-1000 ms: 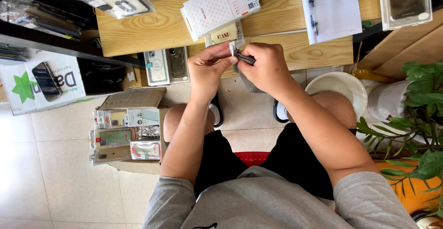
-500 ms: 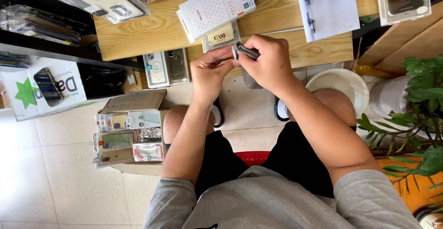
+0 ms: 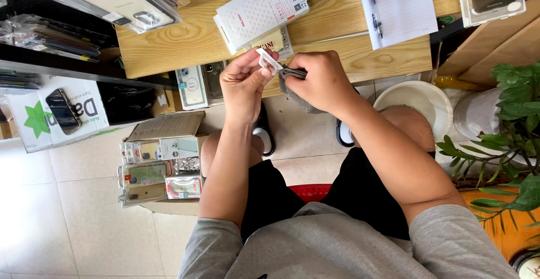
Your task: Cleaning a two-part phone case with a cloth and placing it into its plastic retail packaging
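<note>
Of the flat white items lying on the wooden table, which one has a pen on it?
The lined paper sheet at the table's right end; a pen lies along its left edge. The white box has none.

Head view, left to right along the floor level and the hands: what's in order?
Cardboard box of phone cases → left hand → small white piece → right hand holding grey cloth → white basin → green plant.

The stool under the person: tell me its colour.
Red stool, seen between the legs in the head view.

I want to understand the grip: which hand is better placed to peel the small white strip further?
Probably the left hand: its fingertips already pinch the white strip. The right hand is closed around the grey cloth, so it is occupied.
</note>
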